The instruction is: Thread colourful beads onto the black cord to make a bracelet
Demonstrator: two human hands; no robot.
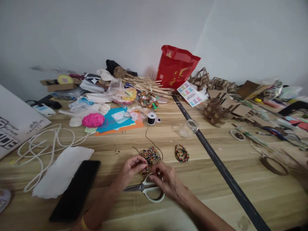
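Observation:
My left hand [133, 166] pinches a short beaded loop [145, 167] of small multicoloured beads. Just behind it lies a heap of loose beads [150, 155], with black cord beside and around it. My right hand [167, 178] is closed, thumb and fingertips drawn together over the upper handle of the scissors; whether it grips them or a cord end is hidden. These scissors [154, 195], white-handled, rest on the table with blades pointing left. Finished-looking beaded bracelets [182, 153] lie stacked to the right. A spool of black cord [151, 119] stands farther back, its cord trailing toward the beads.
A black phone [75, 191] and white paper [64, 171] lie at left, near a white cable [39, 154]. Behind are pink yarn [93, 120], coloured sheets [109, 120] and a red bag [176, 67]. A clear jar [190, 128] lies by the black strip [223, 170].

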